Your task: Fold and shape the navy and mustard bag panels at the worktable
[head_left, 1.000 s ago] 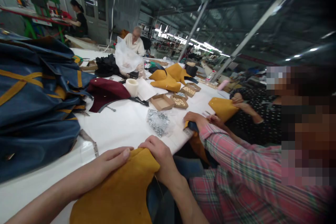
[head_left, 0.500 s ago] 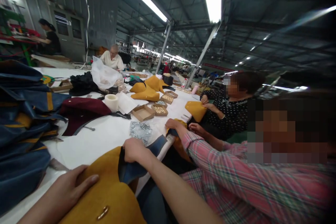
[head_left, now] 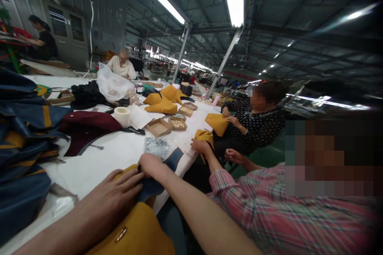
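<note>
A mustard-yellow leather piece (head_left: 140, 231) with a dark blue side lies at the table edge in front of me. A small gold-coloured metal fitting (head_left: 121, 234) is set in it. My left hand (head_left: 119, 195) rests across the piece, its fingers stretched out and touching the leather beside my other hand. At the far edge of the piece, my right hand (head_left: 152, 166) has its fingers closed on the material. A blue strip (head_left: 172, 163) of it sticks out past that hand. My left palm and thumb are hidden.
Blue leather pieces (head_left: 20, 147) are heaped on the left, beside a maroon piece (head_left: 89, 127). A tape roll (head_left: 122, 117), a cardboard box (head_left: 159, 127), boxes of gold parts (head_left: 177, 123) and a bag of silver parts (head_left: 156, 148) stand ahead. Co-workers sit on the right, one in a plaid sleeve (head_left: 230, 191).
My left hand has moved forward and right over the yellow leather, up to my right hand. The right hand keeps its hold. The nearest co-worker's yellow piece has been lifted and turned.
</note>
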The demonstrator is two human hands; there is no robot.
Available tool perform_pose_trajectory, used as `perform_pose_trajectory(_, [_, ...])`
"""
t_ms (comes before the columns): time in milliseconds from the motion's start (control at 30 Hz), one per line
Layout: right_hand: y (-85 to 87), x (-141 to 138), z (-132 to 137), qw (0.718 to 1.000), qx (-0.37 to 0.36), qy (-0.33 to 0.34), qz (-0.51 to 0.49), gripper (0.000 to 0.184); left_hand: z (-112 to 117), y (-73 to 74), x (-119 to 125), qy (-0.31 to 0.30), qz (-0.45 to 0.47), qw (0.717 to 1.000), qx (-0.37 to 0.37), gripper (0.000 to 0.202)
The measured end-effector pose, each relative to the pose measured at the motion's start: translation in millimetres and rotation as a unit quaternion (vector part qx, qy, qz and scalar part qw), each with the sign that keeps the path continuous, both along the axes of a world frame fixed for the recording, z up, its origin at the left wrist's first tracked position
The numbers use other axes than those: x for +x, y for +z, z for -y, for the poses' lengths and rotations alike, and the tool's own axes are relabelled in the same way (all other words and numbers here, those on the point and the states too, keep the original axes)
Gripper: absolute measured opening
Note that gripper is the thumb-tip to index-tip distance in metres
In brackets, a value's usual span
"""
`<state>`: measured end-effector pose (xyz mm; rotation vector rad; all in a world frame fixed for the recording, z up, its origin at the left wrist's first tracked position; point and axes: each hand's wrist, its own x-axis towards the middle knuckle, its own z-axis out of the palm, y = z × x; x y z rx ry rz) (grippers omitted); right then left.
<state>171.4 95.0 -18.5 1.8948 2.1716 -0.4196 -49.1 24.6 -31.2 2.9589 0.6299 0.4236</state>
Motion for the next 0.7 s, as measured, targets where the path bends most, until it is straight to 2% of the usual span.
perform_pose_trajectory(100, [2.0,-1,6,1.0,0.021,-0.001,0.002,0.032,6,11.7,8,-0.067,-0.014,0.995,-0.073,0.055])
perform_pose_trajectory(167, [2.6,0,9,1.0,0.031,0.002,0.004,0.035,9,17.8,6,-0.042,-0.018,0.994,-0.101,0.039])
perform_pose_trajectory(233, [3.7,-1,12,0.999,0.038,0.008,0.007,0.04,13,22.5,3,0.014,-0.037,0.996,-0.08,0.029])
perform_pose_trajectory(300, [7.6,-2,15,0.998,0.051,0.022,0.012,0.047,17,26.1,0,0.049,-0.067,0.995,-0.046,0.033])
perform_pose_trajectory(400, [23.2,-6,24,0.995,0.095,0.033,0.024,0.055,23,28.9,-2,0.037,-0.087,0.995,-0.013,0.038])
perform_pose_trajectory(433, [30.6,-6,30,0.993,0.115,0.028,0.031,0.062,24,28.6,-2,0.031,-0.086,0.996,-0.005,0.037])
perform_pose_trajectory(533, [52.6,-6,54,0.983,0.173,0.005,0.06,0.107,22,22.7,-3,0.028,-0.08,0.996,0.008,0.032])
perform_pose_trajectory(567, [58.3,-6,65,0.978,0.194,0.003,0.07,0.116,19,19.4,-2,0.03,-0.08,0.996,0.013,0.033])
perform_pose_trajectory(600, [62.8,-6,77,0.972,0.222,0.008,0.081,0.116,17,15.6,-1,0.031,-0.081,0.996,0.021,0.036])
perform_pose_trajectory(633, [66.1,-7,91,0.962,0.258,0.021,0.09,0.108,15,11.3,1,0.03,-0.085,0.995,0.032,0.038])
perform_pose_trajectory(700, [69.2,-11,118,0.934,0.339,0.053,0.102,0.073,14,1.0,7,0.02,-0.097,0.993,0.063,0.041])
